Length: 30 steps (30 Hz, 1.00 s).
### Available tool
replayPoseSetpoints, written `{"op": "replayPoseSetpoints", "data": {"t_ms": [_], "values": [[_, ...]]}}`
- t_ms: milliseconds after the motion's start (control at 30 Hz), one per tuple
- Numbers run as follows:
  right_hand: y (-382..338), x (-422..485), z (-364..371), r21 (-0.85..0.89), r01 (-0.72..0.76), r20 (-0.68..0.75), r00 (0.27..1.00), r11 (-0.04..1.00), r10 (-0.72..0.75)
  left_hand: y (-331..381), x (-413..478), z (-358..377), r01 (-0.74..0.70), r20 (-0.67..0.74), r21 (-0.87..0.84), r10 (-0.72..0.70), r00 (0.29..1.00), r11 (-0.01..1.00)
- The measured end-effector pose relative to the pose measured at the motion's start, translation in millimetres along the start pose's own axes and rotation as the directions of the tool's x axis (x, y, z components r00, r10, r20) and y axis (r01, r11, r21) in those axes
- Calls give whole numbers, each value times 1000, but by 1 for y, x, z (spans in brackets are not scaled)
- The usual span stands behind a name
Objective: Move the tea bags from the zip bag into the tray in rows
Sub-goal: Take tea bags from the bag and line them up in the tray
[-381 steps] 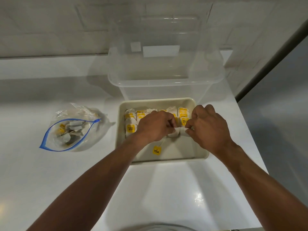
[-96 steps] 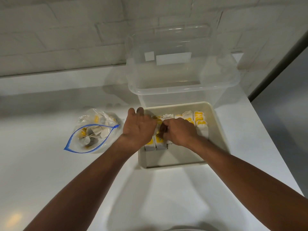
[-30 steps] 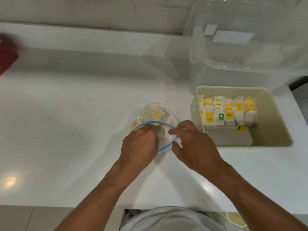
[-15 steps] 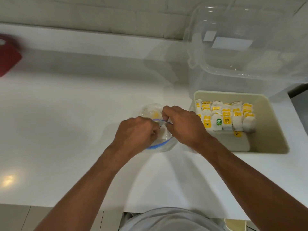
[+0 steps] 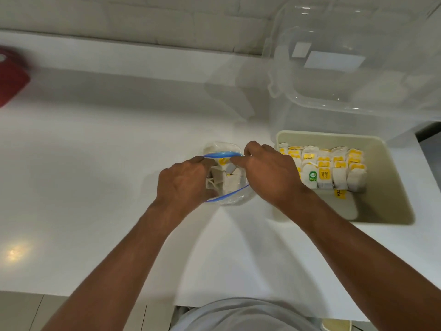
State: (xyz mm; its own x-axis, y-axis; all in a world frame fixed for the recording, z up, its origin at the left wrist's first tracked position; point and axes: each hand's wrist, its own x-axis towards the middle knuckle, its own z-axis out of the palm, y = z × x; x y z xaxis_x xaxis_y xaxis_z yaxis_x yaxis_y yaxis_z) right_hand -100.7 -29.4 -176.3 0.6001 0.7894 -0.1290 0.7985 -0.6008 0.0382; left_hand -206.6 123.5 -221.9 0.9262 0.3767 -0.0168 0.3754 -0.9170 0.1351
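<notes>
The zip bag (image 5: 229,199) sits on the white bench (image 5: 95,187), just beside the tray (image 5: 391,182). Its blue mouth is open. Some tea bags (image 5: 225,181) lie inside it in a loose heap. The left hand (image 5: 183,182) holds the zip bag at its left side, with the fingers curled over the edge and down inside. The right hand (image 5: 269,173) reaches in from the tray side, its fingers bent at the far rim. I cannot tell if they pinch the rim or a tea bag.

The step looks like picking out the next tea bag. To do it well, I think the left hand should hold the mouth wide and press the zip bag down on the bench, so it does not slide or tip. The right hand should take one tea bag by its paper body, not by the string. The strings look tangled and could drag others out. Then the tea bag should go in front of the rows (image 5: 329,168) at the back of the tray, standing up like the rest.

A loose yellow tag (image 5: 340,194) on the tray floor says "TEA". The other yellow tags have dark print too small to read. One tea bag has a green label (image 5: 312,176), which I cannot read either. The clear box (image 5: 346,96) behind the tray has white stickers (image 5: 334,60) with no words I can make out.
</notes>
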Motion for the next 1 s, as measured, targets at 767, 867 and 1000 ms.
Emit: {"op": "replayPoseSetpoints", "data": {"t_ms": [767,867,1000], "values": [[-21,11,36,-184,-63,67,995,981,76,19,24,19,-109,-11,136,111,994,985],[-20,10,34,-81,-72,9,997,994,73,11,21,15,-67,-37,42,69,997,997],[-13,-1,17,152,-124,-93,986,980,139,-4,18,-10,82,70,-327,-63,996,941]]}}
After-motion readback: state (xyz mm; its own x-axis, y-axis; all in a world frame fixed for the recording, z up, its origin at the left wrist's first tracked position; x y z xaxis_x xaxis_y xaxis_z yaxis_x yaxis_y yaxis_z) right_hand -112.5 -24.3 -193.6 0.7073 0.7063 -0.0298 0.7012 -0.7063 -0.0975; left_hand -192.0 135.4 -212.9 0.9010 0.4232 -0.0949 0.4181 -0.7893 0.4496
